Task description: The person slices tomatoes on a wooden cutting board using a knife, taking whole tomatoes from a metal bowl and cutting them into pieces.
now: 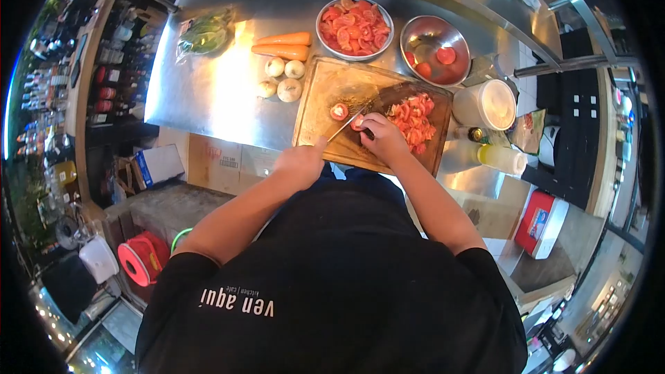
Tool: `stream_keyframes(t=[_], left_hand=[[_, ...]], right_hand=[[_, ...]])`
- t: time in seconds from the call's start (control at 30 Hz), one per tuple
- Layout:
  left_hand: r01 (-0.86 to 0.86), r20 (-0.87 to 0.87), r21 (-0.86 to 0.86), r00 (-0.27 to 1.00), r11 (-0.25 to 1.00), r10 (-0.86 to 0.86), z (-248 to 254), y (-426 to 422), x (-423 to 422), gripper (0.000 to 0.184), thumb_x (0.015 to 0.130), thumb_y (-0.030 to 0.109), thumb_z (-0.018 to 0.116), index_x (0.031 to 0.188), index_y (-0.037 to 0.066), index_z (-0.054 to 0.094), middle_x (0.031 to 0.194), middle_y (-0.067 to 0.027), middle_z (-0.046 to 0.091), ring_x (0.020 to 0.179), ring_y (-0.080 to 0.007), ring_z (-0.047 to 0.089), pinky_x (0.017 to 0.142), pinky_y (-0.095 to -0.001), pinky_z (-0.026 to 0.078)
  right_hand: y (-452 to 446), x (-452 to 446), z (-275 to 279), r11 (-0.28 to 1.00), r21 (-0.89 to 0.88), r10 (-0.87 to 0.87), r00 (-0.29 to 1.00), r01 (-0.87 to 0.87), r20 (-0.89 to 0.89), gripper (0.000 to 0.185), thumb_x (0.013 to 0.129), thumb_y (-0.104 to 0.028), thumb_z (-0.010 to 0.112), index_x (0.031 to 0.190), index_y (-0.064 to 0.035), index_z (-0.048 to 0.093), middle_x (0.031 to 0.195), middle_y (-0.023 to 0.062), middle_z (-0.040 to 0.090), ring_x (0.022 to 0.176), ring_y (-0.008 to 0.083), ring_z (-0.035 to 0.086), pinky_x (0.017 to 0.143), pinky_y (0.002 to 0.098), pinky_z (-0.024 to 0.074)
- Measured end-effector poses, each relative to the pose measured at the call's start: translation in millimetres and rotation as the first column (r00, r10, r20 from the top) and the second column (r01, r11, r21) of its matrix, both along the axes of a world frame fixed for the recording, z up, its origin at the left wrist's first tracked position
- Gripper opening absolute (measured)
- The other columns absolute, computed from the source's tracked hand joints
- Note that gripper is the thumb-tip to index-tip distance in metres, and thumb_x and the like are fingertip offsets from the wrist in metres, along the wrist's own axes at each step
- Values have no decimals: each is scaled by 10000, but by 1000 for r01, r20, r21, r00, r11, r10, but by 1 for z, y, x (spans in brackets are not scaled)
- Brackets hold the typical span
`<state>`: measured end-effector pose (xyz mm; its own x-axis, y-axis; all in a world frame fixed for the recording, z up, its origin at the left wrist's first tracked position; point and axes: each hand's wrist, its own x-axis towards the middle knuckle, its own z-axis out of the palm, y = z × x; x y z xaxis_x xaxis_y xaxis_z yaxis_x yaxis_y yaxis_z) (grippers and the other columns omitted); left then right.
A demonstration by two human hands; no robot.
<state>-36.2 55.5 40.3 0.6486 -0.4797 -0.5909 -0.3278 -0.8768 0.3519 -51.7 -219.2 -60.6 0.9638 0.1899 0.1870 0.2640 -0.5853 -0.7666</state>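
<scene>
Here, cut tomato [357, 122] touches the right grip [382, 138].

Board [315, 100] on bench [215, 90], tomato pieces [419, 121] on its right half, carrots [282, 52] and onions [289, 90] to its left, bowls [417, 36] behind it, container [488, 105] to its right

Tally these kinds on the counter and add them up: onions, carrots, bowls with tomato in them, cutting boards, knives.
Onions: 4
Carrots: 2
Bowls with tomato: 2
Cutting board: 1
Knife: 1
Total: 10
</scene>
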Motion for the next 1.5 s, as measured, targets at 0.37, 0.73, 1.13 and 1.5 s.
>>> stream_keyframes(t=[0.37, 0.73, 1.13, 1.5], left_hand=[[-67, 32, 83, 997, 994, 64, -7, -43, -18, 343, 1074, 242, 589, 1348, 59, 494, 1024, -262, 793, 979, -502, 785, 850, -626, 615], [-199, 35, 99, 980, 975, 197, -54, -31, -47, 368, 1090, 250, 562, 1379, 32, 493, 1094, -310, 789, 1030, -516, 779, 914, -634, 607], [-237, 135, 6, 963, 971, 234, -47, -17, -29, 398, 1075, 269, 581, 1396, 43, 519, 1075, -285, 795, 1013, -498, 784, 875, -626, 612], [-223, 55, -25, 973, 974, 224, -46, -52, 27, 341, 1099, 276, 541, 1366, 63, 539, 1150, -275, 799, 1095, -483, 778, 965, -599, 610]], right_hand=[[-16, 11, -19, 995, 38, 97, 995, -97, -5, 179, 894, -71, 789, 1071, -48, 777, 1085, 122, 718, 976, 363, 738, 842, 445, 626], [-24, 8, -4, 985, 14, 175, 984, -175, -29, 149, 923, -90, 812, 1061, -45, 777, 1152, 134, 738, 1015, 377, 742, 895, 447, 619], [-13, 21, 16, 996, -7, 94, 996, -94, -8, 164, 1010, -120, 757, 1158, -52, 774, 1148, 153, 747, 1096, 395, 733, 957, 471, 601], [-5, 42, 8, 997, 42, 65, 998, -64, -23, 139, 1008, -45, 721, 1133, -44, 782, 1147, 152, 759, 1044, 386, 749, 912, 453, 615]])
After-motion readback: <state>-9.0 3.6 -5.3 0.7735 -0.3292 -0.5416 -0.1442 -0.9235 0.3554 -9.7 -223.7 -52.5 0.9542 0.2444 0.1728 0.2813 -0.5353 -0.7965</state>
